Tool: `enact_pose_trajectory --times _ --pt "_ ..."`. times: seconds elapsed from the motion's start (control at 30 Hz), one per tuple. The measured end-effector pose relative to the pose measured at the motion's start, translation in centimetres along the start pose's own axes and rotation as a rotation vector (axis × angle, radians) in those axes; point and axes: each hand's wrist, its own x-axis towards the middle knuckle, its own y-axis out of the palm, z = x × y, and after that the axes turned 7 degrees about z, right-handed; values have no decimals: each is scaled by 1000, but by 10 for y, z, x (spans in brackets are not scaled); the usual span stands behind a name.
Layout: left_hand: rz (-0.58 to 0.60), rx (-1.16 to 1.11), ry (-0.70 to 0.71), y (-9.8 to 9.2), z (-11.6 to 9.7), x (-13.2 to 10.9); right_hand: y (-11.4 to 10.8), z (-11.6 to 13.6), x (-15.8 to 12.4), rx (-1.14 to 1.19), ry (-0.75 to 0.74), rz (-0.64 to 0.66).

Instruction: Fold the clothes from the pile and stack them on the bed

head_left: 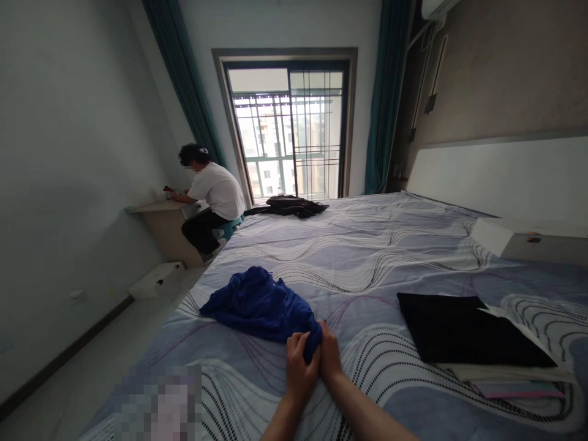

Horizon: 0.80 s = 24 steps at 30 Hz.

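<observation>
A crumpled blue cloth (264,303) lies on the patterned bedspread (340,245), its near right corner raised a little. My left hand (302,361) is closed on that corner from the left side. Against the other side of the same corner, my right hand (329,350) is also closed on the blue cloth, and the two hands touch or nearly touch. To the right rests a stack of folded clothes with a black garment (468,331) on top and lighter ones beneath it.
Dark clothing (291,206) lies at the bed's far edge. A white box (528,242) stands by the headboard (500,174). A person (218,190) sits at a small desk (160,223) at the left. Another white box (156,280) is on the floor.
</observation>
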Motion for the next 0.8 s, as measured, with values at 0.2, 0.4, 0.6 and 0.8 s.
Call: enact_pose_trajectory --times 0.2,0.4,0.6,0.8 --pt "-309 98 -154 -33 33 -7 -38 7 -40 72 -36 77" --pt "-452 353 -329 -56 51 9 -130 -54 -138 65 152 237" --pt "-215 610 -399 -66 47 30 -237 -75 -180 -132 310 111" --pt "42 444 -401 -71 36 -6 -258 -39 -148 -357 341 -89"
